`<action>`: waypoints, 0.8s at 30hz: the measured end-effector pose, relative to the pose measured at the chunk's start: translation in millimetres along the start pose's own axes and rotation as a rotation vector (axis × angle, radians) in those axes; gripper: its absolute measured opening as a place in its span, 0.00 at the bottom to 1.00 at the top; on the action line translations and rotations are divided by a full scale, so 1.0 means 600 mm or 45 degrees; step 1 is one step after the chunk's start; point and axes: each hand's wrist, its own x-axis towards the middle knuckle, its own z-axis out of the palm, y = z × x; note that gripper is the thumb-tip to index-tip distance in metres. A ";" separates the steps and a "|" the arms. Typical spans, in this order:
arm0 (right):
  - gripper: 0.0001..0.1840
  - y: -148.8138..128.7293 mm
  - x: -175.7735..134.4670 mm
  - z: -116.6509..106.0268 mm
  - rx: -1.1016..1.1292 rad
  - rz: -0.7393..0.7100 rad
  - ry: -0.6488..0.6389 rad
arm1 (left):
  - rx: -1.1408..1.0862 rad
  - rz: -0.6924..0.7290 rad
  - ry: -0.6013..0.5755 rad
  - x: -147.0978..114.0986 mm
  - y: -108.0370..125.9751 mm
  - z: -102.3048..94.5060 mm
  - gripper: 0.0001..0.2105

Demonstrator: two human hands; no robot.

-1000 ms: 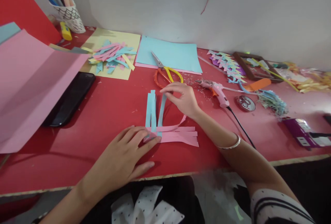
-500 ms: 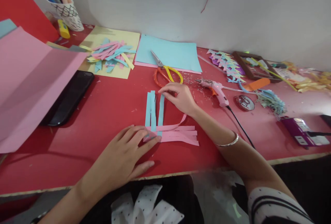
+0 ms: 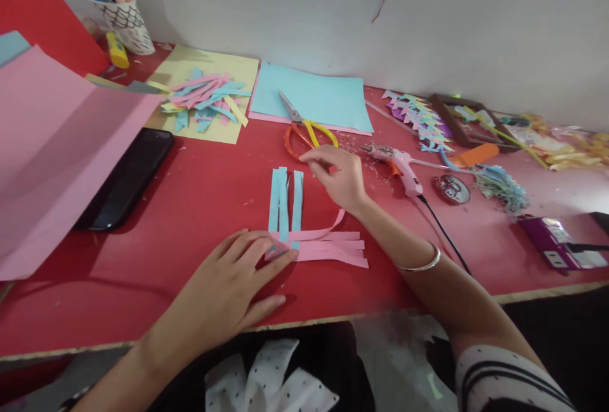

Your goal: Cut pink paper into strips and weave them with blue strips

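My left hand [image 3: 238, 272] lies flat, fingers spread, on the left end of a small lattice of paper strips. Its fingertips press where pink strips [image 3: 337, 252] run to the right and blue strips [image 3: 276, 199] run away from me. Part of the crossing is hidden under those fingers. One pink strip [image 3: 340, 216] curls up off the others. Over the table, my right hand [image 3: 339, 176] hovers just right of the rightmost blue strip [image 3: 297, 199], apart from it. Its fingers are bent, the thumb and index tips slightly apart, holding nothing. Beside its fingertips lie scissors [image 3: 309, 129] with red and yellow handles.
Cut strips [image 3: 207, 99] are heaped on yellow paper [image 3: 223, 134]. Blue sheets [image 3: 328, 94] lie by the wall. To the right are a pink glue gun [image 3: 402, 167] with its cord, a round tin [image 3: 451, 190] and a wooden tray [image 3: 464, 121]. A black phone [image 3: 128, 180] sits left under pink paper [image 3: 61, 126].
My right hand has let go of the far end of the rightmost blue strip and moved slightly right and away from it. My left hand stays in place.
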 end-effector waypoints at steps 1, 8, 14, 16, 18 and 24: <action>0.11 0.002 0.001 0.001 -0.019 -0.006 -0.034 | -0.003 -0.003 -0.001 0.000 0.000 0.000 0.16; 0.19 0.013 0.000 0.005 -0.230 -0.213 -0.598 | 0.003 0.002 -0.022 -0.001 -0.001 0.001 0.16; 0.07 0.016 0.000 -0.007 -0.147 -0.194 -0.691 | -0.006 0.000 -0.027 0.000 0.000 -0.001 0.16; 0.04 0.018 -0.001 -0.011 -0.126 -0.189 -0.701 | -0.012 -0.003 -0.021 0.000 0.000 -0.002 0.16; 0.01 0.018 -0.001 -0.012 -0.113 -0.174 -0.708 | -0.018 -0.002 -0.014 0.000 0.000 -0.002 0.15; 0.06 0.024 0.001 -0.017 -0.020 -0.087 -0.667 | -0.019 0.002 -0.013 0.002 0.000 -0.002 0.15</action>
